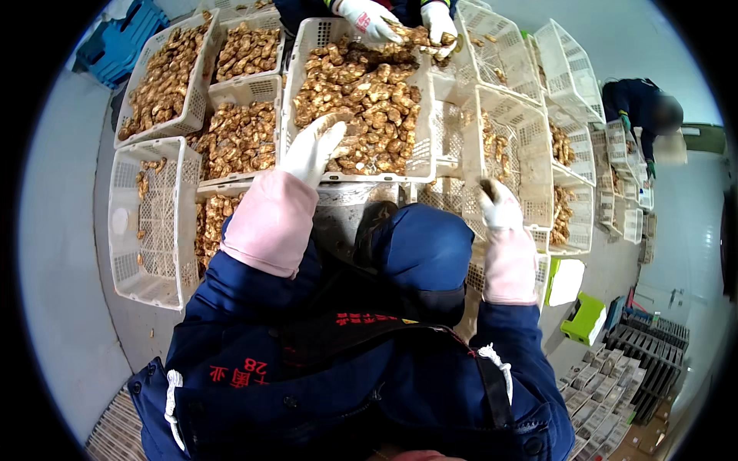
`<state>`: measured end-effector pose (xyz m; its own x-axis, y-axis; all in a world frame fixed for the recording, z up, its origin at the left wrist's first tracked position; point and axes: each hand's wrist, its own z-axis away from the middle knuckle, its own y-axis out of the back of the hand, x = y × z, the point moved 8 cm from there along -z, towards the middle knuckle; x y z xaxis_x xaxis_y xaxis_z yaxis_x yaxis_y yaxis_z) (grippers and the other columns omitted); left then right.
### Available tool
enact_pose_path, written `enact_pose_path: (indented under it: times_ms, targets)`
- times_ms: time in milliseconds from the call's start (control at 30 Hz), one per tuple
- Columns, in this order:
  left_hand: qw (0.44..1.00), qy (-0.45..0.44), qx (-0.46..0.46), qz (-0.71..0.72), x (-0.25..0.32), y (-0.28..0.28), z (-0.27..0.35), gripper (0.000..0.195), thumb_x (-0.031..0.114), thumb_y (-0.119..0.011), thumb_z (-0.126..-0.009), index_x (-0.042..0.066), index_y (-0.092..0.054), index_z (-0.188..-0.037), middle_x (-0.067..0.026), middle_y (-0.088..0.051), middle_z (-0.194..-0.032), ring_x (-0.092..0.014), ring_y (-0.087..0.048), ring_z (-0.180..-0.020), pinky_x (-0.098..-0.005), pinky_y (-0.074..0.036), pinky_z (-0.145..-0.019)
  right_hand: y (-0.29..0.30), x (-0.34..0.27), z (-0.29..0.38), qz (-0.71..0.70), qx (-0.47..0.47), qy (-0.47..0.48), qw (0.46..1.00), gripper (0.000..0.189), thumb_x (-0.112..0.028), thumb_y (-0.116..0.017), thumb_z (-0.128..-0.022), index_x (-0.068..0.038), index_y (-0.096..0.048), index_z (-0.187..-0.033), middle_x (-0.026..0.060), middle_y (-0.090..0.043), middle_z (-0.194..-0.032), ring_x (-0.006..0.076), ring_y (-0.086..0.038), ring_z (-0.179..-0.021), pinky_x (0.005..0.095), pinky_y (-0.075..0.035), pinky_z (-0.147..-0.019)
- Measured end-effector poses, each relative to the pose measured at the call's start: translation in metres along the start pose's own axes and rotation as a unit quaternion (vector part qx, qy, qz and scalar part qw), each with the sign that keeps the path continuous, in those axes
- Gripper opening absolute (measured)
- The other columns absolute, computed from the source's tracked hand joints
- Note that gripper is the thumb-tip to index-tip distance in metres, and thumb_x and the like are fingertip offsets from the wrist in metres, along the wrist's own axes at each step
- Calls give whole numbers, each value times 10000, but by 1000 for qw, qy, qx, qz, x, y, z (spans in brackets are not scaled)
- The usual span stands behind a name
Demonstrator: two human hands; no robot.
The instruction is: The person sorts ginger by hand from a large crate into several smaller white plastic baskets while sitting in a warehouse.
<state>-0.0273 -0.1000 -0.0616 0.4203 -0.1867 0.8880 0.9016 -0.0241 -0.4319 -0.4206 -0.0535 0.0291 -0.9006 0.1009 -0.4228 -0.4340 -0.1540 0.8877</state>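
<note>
Before me stands a white perforated plastic crate [428,164] filled with brown, knobbly produce pieces [375,109] that look like mushrooms. My left hand [311,147], in a white glove with a pink sleeve cover, reaches over its near left part. The thumb lies apart from blurred, brown-stained fingers; whether a piece is in them is unclear. My right hand [500,207], gloved the same way, is at the near left edge of a sparsely filled crate [533,167] on the right. Its fingertips look dark and blurred, so I cannot make out what they hold.
Opposite, a co-worker's gloved hands [403,26] hold a clump of pieces above the far rim. More filled crates [199,106] stand left, near a sparsely filled crate [155,230]. Another person [640,106] bends over crates at far right. Green-and-white stools [585,320] stand lower right.
</note>
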Motion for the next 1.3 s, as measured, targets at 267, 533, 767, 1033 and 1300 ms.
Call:
enact_pose_path:
  times_ms: [267,533,767,1033,1300]
  targets:
    - [989,88,64,-95,50,-24,16,329,123,-484,-942,17,-509,-1253,-112,-617,-1113,-175,-584,-1011,-255,-452,-905,-231,-127,-128,420,-354,119,827,372,-333,-540,-847,-169,-621,-1171,64,-614,-1194,241,-582,-1110,411,-492,-883]
    - [987,54,73,-135,66,-20,22,332,125,-565,-917,-21,-534,-1214,-75,-631,-1062,-101,-575,-951,-220,-460,-791,-237,-149,-135,462,-346,137,805,403,-395,-549,-842,-152,-640,-1149,64,-612,-1202,221,-568,-1132,370,-472,-908]
    - [993,76,59,-74,59,-25,15,488,191,-605,-883,-6,-453,-1303,-102,-592,-1166,-156,-546,-1065,-252,-417,-940,-110,-176,-137,21,-114,98,988,514,-475,-591,-817,-55,-639,-1111,181,-655,-1038,292,-625,-977,346,-464,-866]
    - [987,20,-36,-155,75,-50,35,528,145,-649,-839,21,-453,-1313,-101,-578,-1199,-159,-547,-1064,-273,-440,-918,-44,-211,-34,-411,-29,136,901,408,-83,-589,-871,-45,-526,-1273,77,-617,-1159,127,-554,-1047,260,-437,-895]
    - [993,-6,-108,52,79,-63,54,548,-48,-578,-827,17,-411,-1345,-76,-548,-1249,-155,-535,-1103,-264,-433,-946,-52,-208,0,-224,25,106,968,423,-268,-620,-835,-103,-569,-1221,95,-642,-1115,229,-569,-1096,314,-421,-952]
